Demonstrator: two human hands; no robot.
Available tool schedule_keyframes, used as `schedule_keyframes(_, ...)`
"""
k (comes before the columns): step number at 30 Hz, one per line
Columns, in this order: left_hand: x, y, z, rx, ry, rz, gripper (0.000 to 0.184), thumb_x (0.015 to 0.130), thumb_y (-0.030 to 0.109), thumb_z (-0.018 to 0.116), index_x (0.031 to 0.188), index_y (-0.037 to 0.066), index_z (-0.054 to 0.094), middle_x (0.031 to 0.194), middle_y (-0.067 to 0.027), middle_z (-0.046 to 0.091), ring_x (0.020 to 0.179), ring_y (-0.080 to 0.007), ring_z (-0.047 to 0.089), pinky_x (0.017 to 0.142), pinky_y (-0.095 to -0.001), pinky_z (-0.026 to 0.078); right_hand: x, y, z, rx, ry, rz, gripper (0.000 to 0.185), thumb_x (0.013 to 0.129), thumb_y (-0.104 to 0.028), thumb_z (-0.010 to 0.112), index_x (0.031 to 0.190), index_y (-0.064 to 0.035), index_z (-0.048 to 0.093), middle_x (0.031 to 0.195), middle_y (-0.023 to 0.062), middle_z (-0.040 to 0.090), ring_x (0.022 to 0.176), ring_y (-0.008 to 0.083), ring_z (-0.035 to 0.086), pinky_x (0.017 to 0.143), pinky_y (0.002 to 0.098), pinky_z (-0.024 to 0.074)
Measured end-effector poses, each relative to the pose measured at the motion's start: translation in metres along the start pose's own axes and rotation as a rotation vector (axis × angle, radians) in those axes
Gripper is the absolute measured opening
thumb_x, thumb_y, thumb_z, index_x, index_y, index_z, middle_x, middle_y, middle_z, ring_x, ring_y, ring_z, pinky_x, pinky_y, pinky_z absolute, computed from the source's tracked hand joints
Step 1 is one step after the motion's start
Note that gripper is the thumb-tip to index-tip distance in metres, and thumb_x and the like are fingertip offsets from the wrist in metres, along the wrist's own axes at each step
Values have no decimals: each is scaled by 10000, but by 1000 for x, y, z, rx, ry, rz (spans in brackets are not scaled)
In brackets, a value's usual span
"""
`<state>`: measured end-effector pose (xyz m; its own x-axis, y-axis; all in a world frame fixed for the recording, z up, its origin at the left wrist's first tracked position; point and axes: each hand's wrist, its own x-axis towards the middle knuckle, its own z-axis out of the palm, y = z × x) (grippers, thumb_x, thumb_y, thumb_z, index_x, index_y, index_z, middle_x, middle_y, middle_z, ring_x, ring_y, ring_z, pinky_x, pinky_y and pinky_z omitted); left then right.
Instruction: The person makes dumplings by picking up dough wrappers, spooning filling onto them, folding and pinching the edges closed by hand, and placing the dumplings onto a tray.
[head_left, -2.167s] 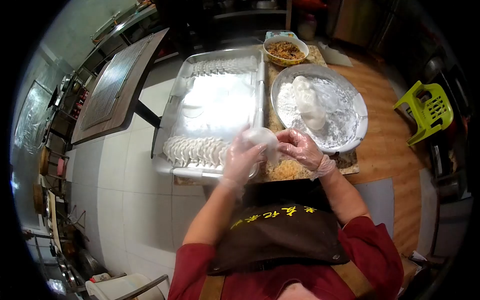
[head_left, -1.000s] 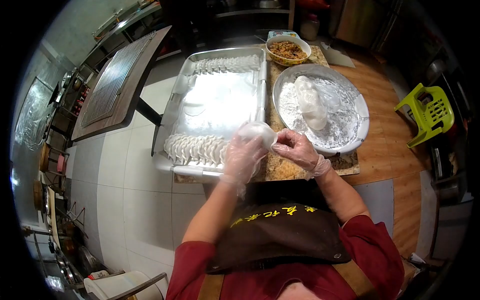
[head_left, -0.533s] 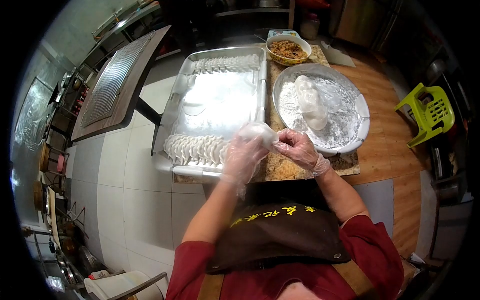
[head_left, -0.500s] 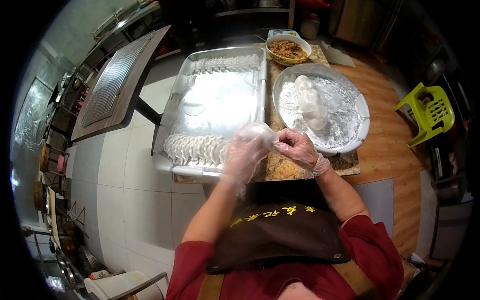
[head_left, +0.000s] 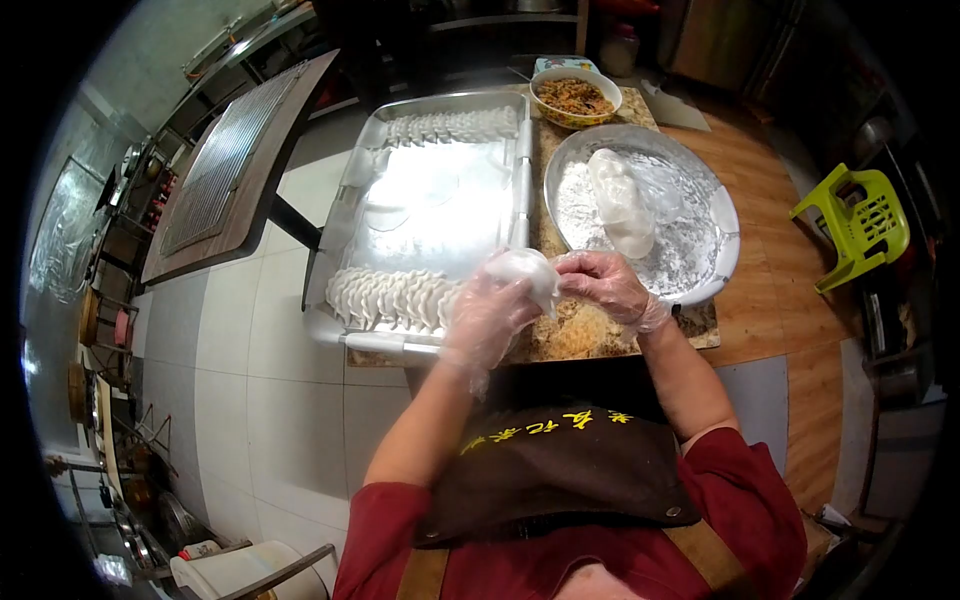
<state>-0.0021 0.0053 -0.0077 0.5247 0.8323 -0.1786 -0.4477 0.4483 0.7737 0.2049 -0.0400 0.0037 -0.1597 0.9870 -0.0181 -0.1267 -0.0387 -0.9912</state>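
A round white dough wrapper (head_left: 525, 270) is cupped in my left hand (head_left: 487, 315), which wears a clear plastic glove. The gloved fingertips of my right hand (head_left: 610, 288) pinch the wrapper's right edge. To the left, a metal tray (head_left: 430, 225) holds one row of white dumplings (head_left: 390, 300) near my left hand and another row (head_left: 452, 126) at its far end. Beyond my right hand, a round basin (head_left: 716, 262) holds white flour and a long lump of dough (head_left: 621, 205). Behind the basin stands a bowl (head_left: 574, 120) of brown, chopped filling.
The tray and basin rest on a speckled board or tabletop (head_left: 575, 335). At the left is a dark wooden table (head_left: 255, 205) with a ridged metal sheet on it. A yellow-green plastic stool (head_left: 848, 250) stands on the floor at the right. A white bucket (head_left: 250, 575) is at the lower left.
My right hand has shifted slightly right and up while still pinching the wrapper's edge. The wrapper in my left hand has turned and shows more of its rounded surface.
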Motion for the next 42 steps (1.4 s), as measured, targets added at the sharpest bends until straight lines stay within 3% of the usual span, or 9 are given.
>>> schedule_keyframes(9, -4, 3, 5, -38, -3, -67, 651, 865, -10, 635, 1422, 82, 310, 1213, -134, 531, 1087, -242, 576, 830, -372, 566, 1, 7, 1, -215, -5, -67, 190, 909, -111, 655, 1048, 16, 643, 911, 23, 645, 823, 85, 588, 719, 219, 487)
schedule_keyframes(18, -9, 10, 10, 31, -79, -82, 640, 871, -10, 634, 1419, 52, 310, 1223, -145, 535, 1060, -248, 594, 813, -364, 572, 2, 2, -6, 73, -54, 6, 291, 909, -190, 649, 1126, 3, 637, 959, 67, 668, 895, 117, 605, 784, 265, 508)
schedule_keyframes(20, -9, 8, 8, 12, -92, -83, 638, 873, -4, 636, 1419, 47, 311, 1223, -145, 538, 1056, -249, 597, 809, -361, 573, 1, -6, 2, -107, 0, -25, 221, 896, -165, 682, 1034, 2, 646, 904, 3, 634, 793, 62, 562, 676, 199, 461)
schedule_keyframes(24, -13, 10, 11, 62, -78, -114, 580, 874, 5, 640, 1380, 39, 358, 1214, -129, 553, 1040, -229, 606, 809, -346, 572, -1, -5, 4, -101, 5, 12, 211, 890, -164, 690, 1018, -3, 645, 884, -4, 629, 787, 58, 557, 669, 198, 460)
schedule_keyframes(27, -13, 10, 11, 97, -114, -94, 502, 876, 25, 644, 1326, 27, 421, 1181, -117, 575, 1003, -211, 620, 799, -331, 569, -1, -1, -1, -197, -37, -23, 265, 906, -177, 647, 1102, 0, 639, 974, 76, 668, 810, 128, 630, 676, 239, 527)
schedule_keyframes(29, -13, 11, 9, 117, -160, -68, 456, 879, 43, 647, 1294, 21, 458, 1156, -111, 591, 980, -200, 628, 786, -321, 567, -1, 0, -5, 38, -47, -44, 280, 922, -194, 629, 1120, 5, 634, 981, 78, 673, 831, 127, 631, 704, 241, 524)
schedule_keyframes(34, -13, 14, 9, 238, -250, -85, 370, 882, 103, 648, 1224, 7, 543, 1041, -86, 653, 924, -161, 633, 737, -255, 509, 3, 4, -15, 69, -112, 40, 324, 937, -239, 609, 1145, 9, 624, 1017, 81, 668, 865, 138, 631, 766, 255, 523)
schedule_keyframes(36, -16, 18, 12, 258, -251, -99, 374, 880, 100, 650, 1226, 7, 545, 1041, -82, 656, 921, -157, 632, 742, -251, 501, 2, 3, -8, 52, -83, -1, 258, 913, -208, 660, 1054, 7, 648, 847, -2, 615, 750, 61, 555, 651, 197, 446)
schedule_keyframes(42, -20, 19, 15, 358, -257, -74, 363, 895, 115, 637, 1227, -3, 549, 1017, -74, 652, 888, -150, 621, 748, -261, 496, 0, -4, 5, -135, -34, 32, 150, 907, -153, 652, 939, -7, 639, 839, 1, 611, 733, 60, 546, 609, 194, 435)
